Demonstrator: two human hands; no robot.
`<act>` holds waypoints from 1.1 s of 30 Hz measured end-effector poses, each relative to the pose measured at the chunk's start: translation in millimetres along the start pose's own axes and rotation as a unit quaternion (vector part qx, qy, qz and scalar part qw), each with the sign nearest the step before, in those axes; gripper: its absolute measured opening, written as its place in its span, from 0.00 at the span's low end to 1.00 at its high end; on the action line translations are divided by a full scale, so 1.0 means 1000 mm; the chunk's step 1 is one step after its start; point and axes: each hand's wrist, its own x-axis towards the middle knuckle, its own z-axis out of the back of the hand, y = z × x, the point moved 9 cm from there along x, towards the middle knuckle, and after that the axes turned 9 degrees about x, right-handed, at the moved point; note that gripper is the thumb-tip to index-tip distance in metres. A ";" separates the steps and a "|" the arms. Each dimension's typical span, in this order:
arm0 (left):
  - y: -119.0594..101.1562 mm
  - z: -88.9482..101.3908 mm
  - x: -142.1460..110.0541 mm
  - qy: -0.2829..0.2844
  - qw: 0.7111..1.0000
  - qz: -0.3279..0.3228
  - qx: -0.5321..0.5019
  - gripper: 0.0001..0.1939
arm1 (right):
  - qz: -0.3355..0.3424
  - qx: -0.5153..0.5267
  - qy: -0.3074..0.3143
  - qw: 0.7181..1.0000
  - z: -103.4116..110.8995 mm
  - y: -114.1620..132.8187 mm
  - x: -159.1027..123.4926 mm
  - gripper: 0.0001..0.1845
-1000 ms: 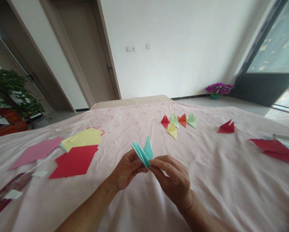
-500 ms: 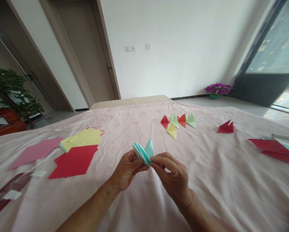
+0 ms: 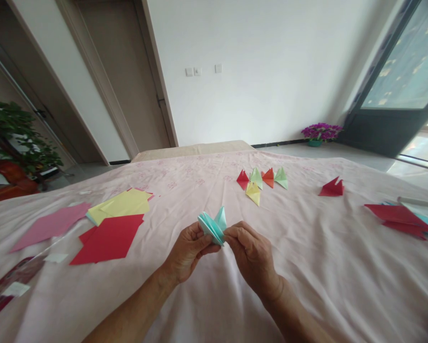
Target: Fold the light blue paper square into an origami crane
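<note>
A light turquoise piece of folded paper (image 3: 213, 227), with several layers and a pointed flap standing up at its right, is held above the cloth. My left hand (image 3: 187, 250) is closed on its left and lower side, thumb in front. At its lower right corner, my right hand (image 3: 251, 255) pinches the edge between thumb and fingertips; those fingers partly hide the corner. Beyond my hands stand small folded paper shapes: a red one (image 3: 242, 179), a yellow one (image 3: 253, 193), an orange one (image 3: 268, 177) and two pale green ones (image 3: 281, 178).
Red sheets (image 3: 110, 240), yellow sheets (image 3: 128, 205) and pink sheets (image 3: 51, 226) lie at left, near a dark red package (image 3: 8, 286). Rightward are a red folded shape (image 3: 332, 187) and red folded papers (image 3: 400, 218). A wrinkled pink cloth (image 3: 185, 190) covers the surface.
The turquoise layers have spread slightly and the paper has turned a little. My right hand's fingers have curled in closer at its lower right corner. The view has shifted slightly.
</note>
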 end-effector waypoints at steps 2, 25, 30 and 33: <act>0.000 0.001 0.000 -0.007 1.000 -0.002 -0.013 0.13 | -0.001 0.027 -0.019 0.999 0.003 0.000 -0.001 0.07; -0.001 -0.006 -0.004 -0.001 1.000 -0.010 0.024 0.13 | -0.050 0.069 -0.036 0.996 0.004 -0.005 0.000 0.04; -0.005 -0.004 -0.007 -0.035 0.996 -0.039 0.072 0.12 | -0.065 0.069 -0.006 0.996 -0.001 -0.009 0.000 0.07; -0.006 0.002 -0.008 -0.077 0.993 -0.054 0.077 0.14 | -0.071 0.073 0.008 0.995 -0.005 -0.012 0.000 0.07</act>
